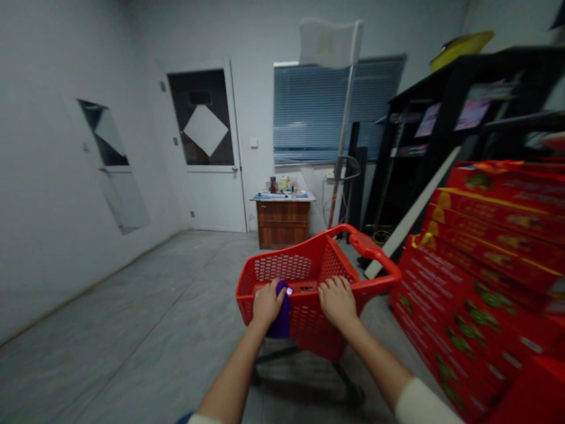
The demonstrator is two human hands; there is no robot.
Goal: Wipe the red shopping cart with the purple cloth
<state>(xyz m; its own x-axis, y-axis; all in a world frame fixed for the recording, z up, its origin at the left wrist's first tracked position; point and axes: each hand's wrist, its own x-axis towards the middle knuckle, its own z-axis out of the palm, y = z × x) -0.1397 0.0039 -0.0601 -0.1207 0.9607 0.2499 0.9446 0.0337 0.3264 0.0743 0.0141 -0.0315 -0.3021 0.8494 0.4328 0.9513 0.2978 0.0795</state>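
Nearby, red boxes (468,306) beside the cart (304,318), cabinet (283,219) beyond.

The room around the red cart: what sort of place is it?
Probably a storeroom or back room: stacked red boxes, a black rack and a plain grey floor suggest it.

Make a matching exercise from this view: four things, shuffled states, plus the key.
Column one:
1. Cabinet
2. Left hand
3. Shopping cart
4. Right hand

Column two:
A. Touching the purple cloth
B. On the cart's near edge, clear of the cloth
C. Brown
D. Red

Pairs: 1-C, 2-A, 3-D, 4-B
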